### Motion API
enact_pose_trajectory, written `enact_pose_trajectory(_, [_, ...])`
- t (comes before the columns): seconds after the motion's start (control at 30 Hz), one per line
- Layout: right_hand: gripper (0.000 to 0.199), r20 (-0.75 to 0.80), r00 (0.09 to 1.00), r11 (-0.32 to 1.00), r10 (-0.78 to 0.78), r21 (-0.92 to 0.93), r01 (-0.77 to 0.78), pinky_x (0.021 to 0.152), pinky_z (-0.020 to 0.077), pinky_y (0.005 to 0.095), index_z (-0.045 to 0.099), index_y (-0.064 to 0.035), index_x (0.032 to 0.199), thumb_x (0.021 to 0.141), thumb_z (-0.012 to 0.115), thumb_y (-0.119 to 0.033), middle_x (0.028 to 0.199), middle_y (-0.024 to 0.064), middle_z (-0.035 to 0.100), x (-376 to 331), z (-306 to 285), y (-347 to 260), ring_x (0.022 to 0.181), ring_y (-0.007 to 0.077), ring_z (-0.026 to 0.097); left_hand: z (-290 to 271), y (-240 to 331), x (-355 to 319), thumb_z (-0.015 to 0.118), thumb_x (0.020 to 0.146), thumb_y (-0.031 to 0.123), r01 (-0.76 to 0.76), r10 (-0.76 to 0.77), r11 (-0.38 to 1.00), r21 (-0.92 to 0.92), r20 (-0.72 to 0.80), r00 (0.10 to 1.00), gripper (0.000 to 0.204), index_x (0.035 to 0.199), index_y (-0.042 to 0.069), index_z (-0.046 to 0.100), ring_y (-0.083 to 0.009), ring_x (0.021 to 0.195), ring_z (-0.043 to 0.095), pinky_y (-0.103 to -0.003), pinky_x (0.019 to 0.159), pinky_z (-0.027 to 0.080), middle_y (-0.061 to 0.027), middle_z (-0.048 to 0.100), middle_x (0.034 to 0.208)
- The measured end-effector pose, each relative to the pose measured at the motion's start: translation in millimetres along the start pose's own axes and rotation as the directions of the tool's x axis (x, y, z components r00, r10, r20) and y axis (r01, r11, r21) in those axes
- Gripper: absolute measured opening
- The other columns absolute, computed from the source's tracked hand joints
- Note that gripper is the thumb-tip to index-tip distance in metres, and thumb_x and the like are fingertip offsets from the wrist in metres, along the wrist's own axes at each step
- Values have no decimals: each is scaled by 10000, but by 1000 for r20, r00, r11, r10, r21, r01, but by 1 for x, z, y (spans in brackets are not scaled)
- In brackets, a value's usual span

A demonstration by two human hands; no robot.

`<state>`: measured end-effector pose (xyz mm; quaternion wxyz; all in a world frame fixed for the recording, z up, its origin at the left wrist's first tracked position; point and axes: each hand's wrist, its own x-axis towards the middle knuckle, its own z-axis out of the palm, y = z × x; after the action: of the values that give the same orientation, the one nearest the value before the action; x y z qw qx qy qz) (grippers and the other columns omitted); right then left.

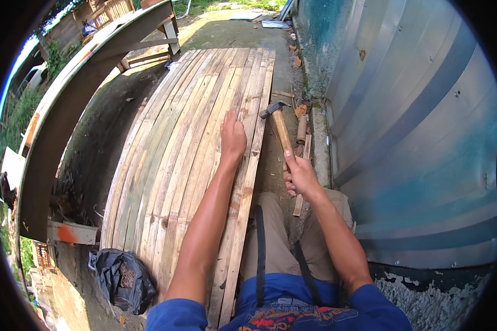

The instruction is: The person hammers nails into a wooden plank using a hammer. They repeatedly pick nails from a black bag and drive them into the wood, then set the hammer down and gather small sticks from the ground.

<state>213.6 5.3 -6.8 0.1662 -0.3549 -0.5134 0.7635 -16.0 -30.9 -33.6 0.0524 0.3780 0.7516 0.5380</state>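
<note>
My right hand [301,175] is wrapped round the wooden handle of a claw hammer [282,128]. The hammer stands raised beside the right edge of a long bamboo slat panel [190,121], its dark metal head uppermost. Over the slats near that same edge is my left hand [233,136], fingers closed together and pointing away from me. What they pinch, if anything, is too small to make out. The pale slats run lengthwise, side by side, from close to my body to the far end.
A black plastic bag [123,280] holding what look like nails sits by the panel's near left corner. Along the left stands a long wooden table [47,149]. To my right rises a corrugated metal sheet wall [419,138]. Wood scraps [302,132] lie on the ground beside the panel.
</note>
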Motion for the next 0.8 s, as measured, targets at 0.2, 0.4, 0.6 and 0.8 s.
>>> enact_pose_trajectory(0.2, [490, 34, 993, 991, 114, -68, -111, 341, 323, 290, 430, -123, 868, 1079, 433, -566, 580, -32, 351, -4, 2, -5, 382, 88, 326, -1, 5, -1, 326, 955, 219, -16, 16, 1000, -3, 9, 1000, 668, 1540, -103, 363, -389, 1549, 247, -441, 1279, 111, -280, 340, 1625])
enact_pose_trajectory(0.4, [486, -109, 963, 967, -248, 36, 253, 329, 343, 313, 435, -98, 832, 1086, 459, -511, 556, -13, 375, -2, 5, 6, 362, 101, 367, 1, 10, -2, 336, 950, 216, -50, 49, 997, -57, -14, 999, 661, 1518, -120, 383, -401, 1539, 267, -435, 1277, 124, -305, 354, 1606])
enact_pose_trajectory(0.6, [490, -27, 949, 947, -314, 65, 315, 335, 356, 312, 475, -88, 831, 1088, 454, -504, 573, 0, 456, -5, 7, -9, 382, 112, 459, -6, 7, 0, 348, 947, 206, -13, 9, 996, -87, -44, 999, 646, 1494, -131, 413, -411, 1517, 312, -405, 1270, 184, -315, 388, 1582])
enact_pose_trajectory(0.8, [512, -39, 938, 842, -344, -454, 290, 474, 430, 363, 485, -59, 818, 1093, 455, -489, 596, 47, 485, 16, -16, -4, 505, 163, 537, -14, 17, -6, 344, 945, 202, -4, 2, 998, -63, -38, 999, 641, 1482, -139, 425, -413, 1508, 330, -406, 1266, 203, -315, 399, 1574])
